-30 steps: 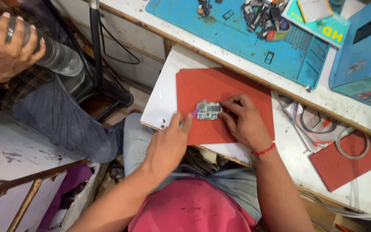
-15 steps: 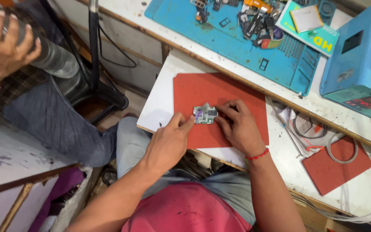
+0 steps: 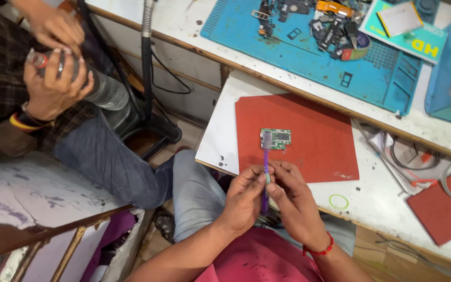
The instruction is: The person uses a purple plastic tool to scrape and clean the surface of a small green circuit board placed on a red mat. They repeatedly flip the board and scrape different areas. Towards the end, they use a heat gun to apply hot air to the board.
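Left hand (image 3: 244, 196) and right hand (image 3: 293, 201) meet at the near edge of the worktop (image 3: 220, 130), both pinched shut on a thin purple tool (image 3: 265, 175); fingertips close around its lower shaft, tip pointing away toward the small green circuit board (image 3: 275, 139). Board lies flat on the red mat (image 3: 309, 130), just beyond the tool tip; can't tell if the tip touches it. Board looks light, stiff and fragile, with exposed components on top, so best taken by the bare edges, not the face. It would likely slide on the mat if poked without a finger steadying it. Tool looks slim and light, maybe a bit flexible. Beyond, a blue mat (image 3: 298, 52) carries loose parts. A second red mat (image 3: 439, 209) lies to the right beside coiled wires. On the left, another person's hands (image 3: 53, 78) grip a grey cylindrical object.
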